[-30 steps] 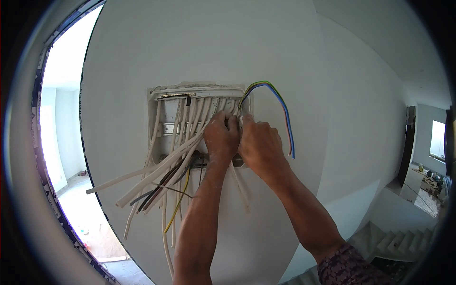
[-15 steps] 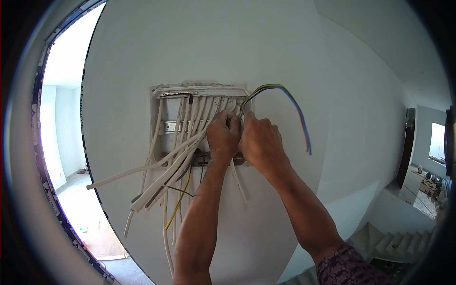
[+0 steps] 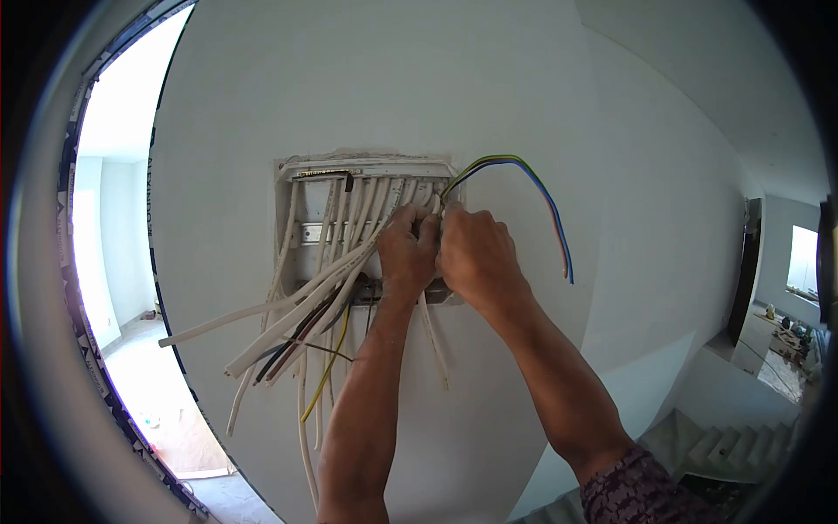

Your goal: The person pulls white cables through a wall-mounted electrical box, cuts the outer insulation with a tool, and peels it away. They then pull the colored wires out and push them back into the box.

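Observation:
A recessed electrical box point(image 3: 310, 234) in the wall holds a row of white cables point(image 3: 371, 201) coming down from its top edge. My left hand point(image 3: 407, 255) is closed around a white cable at the box's right side. My right hand point(image 3: 482, 255) is a fist right beside it; what its fingers hold is hidden. Above both hands, green-yellow, blue and brown wires point(image 3: 546, 190) arch out to the right, their ends hanging free. A bundle of thick white cables point(image 3: 292, 327) sticks out to the lower left, with dark wires and a yellow wire point(image 3: 339, 367) beneath.
White wall point(image 3: 524, 105) surrounds the box. On the left is a bright doorway point(image 3: 122, 262) with taped edges. Stairs point(image 3: 742, 450) lie at lower right, and various items point(image 3: 794, 336) sit on a surface at the far right.
Both hands stay close together at the box's right side, shifting only slightly. The thick cable's end at lower left has moved left and up, exposing dark wires beside it.

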Demonstrator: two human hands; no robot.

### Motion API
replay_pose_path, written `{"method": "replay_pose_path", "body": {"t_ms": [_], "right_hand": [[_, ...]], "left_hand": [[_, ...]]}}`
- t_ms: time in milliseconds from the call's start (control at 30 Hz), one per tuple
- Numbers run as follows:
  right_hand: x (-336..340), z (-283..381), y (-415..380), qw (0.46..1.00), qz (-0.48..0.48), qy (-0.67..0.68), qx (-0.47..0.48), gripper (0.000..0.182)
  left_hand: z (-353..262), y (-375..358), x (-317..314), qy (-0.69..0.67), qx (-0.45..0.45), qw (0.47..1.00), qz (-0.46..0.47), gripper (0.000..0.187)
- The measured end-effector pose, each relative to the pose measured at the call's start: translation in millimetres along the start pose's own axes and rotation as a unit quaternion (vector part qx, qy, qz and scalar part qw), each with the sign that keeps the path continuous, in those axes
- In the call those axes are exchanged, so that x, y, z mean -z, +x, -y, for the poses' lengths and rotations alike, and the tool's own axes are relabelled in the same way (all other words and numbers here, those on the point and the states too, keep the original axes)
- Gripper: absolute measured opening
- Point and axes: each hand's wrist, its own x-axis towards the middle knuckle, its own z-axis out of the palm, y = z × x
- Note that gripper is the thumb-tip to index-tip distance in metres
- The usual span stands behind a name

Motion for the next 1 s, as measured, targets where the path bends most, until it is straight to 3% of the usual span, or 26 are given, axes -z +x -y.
{"method": "replay_pose_path", "body": {"t_ms": [133,267,333,433,500,600,767,833,900,933,1000], "right_hand": [[2.6,-2.8,-1.3,0.999,0.001,-0.009,0.03,0.013],[-5.7,-6.7,-17.6,0.996,-0.027,-0.039,0.074,0.015],[4.6,-1.9,-17.0,0.999,0.023,0.037,-0.027,0.013],[18.0,1.0,-22.4,0.997,0.014,0.072,-0.013,0.012],[24.0,-0.2,-38.2,0.997,-0.016,0.072,0.003,0.013],[38.3,-12.5,-71.5,0.996,-0.036,0.084,0.012,0.018],[52.0,-61.4,-139.6,0.98,-0.021,0.198,-0.011,0.031],[50.2,-82.7,-170.1,0.942,0.068,0.298,-0.14,0.037],[46.7,-99.0,-199.4,0.917,0.103,0.329,-0.201,0.037],[43.9,-107.6,-213.8,0.89,0.14,0.352,-0.255,0.036],[31.0,-126.8,-248.9,0.88,0.159,0.353,-0.276,0.035]], "left_hand": [[0.2,1.6,0.2,0.016,0.016,1.0,0.012,0.014],[-12.2,13.5,-3.0,0.018,0.06,0.997,-0.043,0.018],[-15.6,17.3,0.3,0.029,0.081,0.994,-0.062,0.019],[-8.0,11.1,7.8,-0.016,0.064,0.998,-0.01,0.02],[-4.0,7.7,15.3,-0.166,0.139,0.974,0.061,0.02],[-9.3,1.6,29.0,-0.26,0.143,0.952,0.075,0.025],[-32.3,-7.0,42.1,-0.236,0.178,0.942,0.16,0.035],[-44.3,-5.8,35.5,-0.194,0.2,0.944,0.177,0.04],[-57.3,0.2,22.1,-0.134,0.317,0.932,0.11,0.045],[-59.2,6.3,16.9,-0.128,0.316,0.933,0.112,0.045],[-60.6,20.7,8.6,-0.189,0.399,0.894,0.073,0.049]]}}
